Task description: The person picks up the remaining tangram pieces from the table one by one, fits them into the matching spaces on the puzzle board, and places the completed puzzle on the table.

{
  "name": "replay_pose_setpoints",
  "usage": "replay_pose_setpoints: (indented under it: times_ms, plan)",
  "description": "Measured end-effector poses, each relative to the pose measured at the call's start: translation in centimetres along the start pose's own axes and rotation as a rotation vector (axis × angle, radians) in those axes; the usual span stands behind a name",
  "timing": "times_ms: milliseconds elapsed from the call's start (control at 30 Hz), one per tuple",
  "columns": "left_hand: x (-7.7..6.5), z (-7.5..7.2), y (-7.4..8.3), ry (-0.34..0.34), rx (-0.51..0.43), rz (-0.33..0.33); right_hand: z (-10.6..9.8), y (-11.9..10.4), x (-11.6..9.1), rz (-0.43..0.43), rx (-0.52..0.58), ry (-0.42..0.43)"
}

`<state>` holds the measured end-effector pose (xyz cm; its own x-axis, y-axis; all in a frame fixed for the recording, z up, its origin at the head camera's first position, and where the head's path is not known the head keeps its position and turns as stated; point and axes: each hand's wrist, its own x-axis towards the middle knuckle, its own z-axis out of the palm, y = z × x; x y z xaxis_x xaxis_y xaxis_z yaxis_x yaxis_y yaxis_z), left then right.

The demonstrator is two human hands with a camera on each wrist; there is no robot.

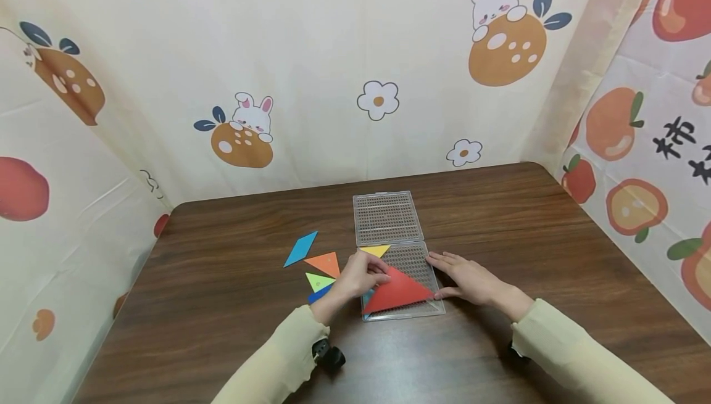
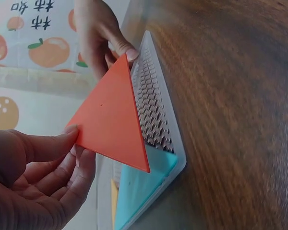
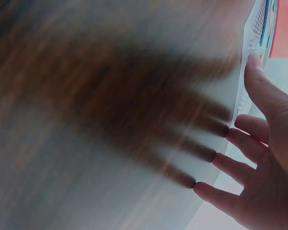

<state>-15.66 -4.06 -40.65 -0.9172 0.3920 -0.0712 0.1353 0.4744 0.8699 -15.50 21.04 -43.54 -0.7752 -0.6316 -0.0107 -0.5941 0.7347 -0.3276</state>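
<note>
Between its thumb and fingers my left hand (image 1: pixel 358 276) pinches a large red triangle (image 1: pixel 402 292), a flat tangram piece, by one edge. The triangle is tilted over the lower half of an unfolded clear plastic case (image 1: pixel 415 257). A light-blue triangle (image 2: pixel 144 184) lies inside that half under the red one, and a yellow piece (image 1: pixel 378 250) sits near its upper left corner. My right hand (image 1: pixel 472 279) rests at the case's right side with fingers straight. In the right wrist view its thumb (image 3: pixel 264 88) touches the case's edge, and the other fingertips meet the table.
Left of the case lie loose tangram pieces: a blue parallelogram (image 1: pixel 301 248), an orange triangle (image 1: pixel 326 263), a yellow-green triangle (image 1: pixel 319 282) and a dark-blue piece (image 1: pixel 318 295) partly behind the left forearm. The case's other half (image 1: pixel 387 219) lies flat behind. Printed curtains surround the brown wooden table (image 1: pixel 233 311).
</note>
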Motion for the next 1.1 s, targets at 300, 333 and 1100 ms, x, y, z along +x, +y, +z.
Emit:
replay_pose_setpoints:
  times_ms: [300,333,1100]
  plan:
    - [0.4,0.7,-0.3,-0.019,0.009,0.007,0.0,0.1,0.0,-0.001,0.004,0.006]
    - [0.4,0.8,-0.3,-0.020,0.010,0.007,0.1,0.1,0.0,0.000,0.004,0.006]
    - [0.4,1.5,-0.8,-0.058,0.065,0.010,0.0,-0.1,0.0,0.016,0.015,0.011]
